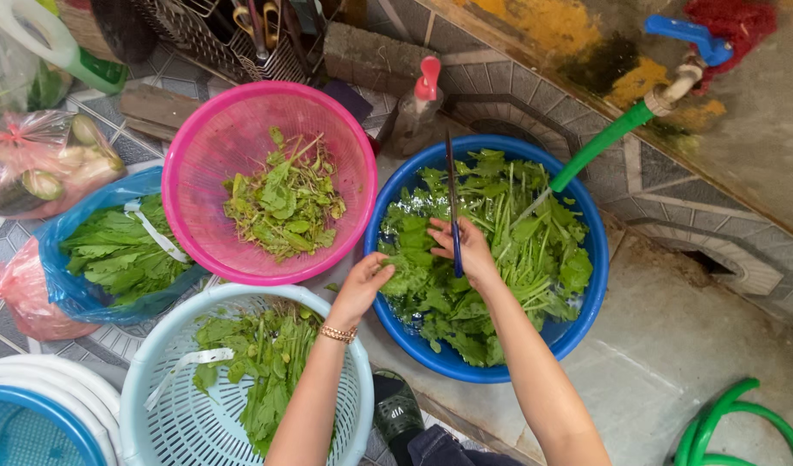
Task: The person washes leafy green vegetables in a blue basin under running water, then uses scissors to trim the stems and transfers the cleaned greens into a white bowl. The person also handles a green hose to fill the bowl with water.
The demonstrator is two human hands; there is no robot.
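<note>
while both arms reach in from the lower edge, the blue basin (586, 285) sits right of centre, the largest vessel, filled with wet leafy greens (517, 250) in water; a green hose (599, 145) runs from a wall tap with a blue handle (690, 34) down to its far rim; just left, rims nearly touching, a pink colander (215, 138) holds a smaller heap of trimmed leaves (284, 203); below that a pale blue basket (168, 414) carries more long-stemmed greens; a blue plastic bag (56, 250) of greens lies at far left; left hand (362, 285) over the basin's near-left rim, fingers curled onto a clump of greens at the water's edge, how firmly pinched cannot be told; a gold bracelet (337, 333) on that wrist; right hand (467, 250) above the basin's middle, fingers closed round a dark-handled knife (453, 207), blade pointing away toward the far rim, hand touching the greens.
</note>
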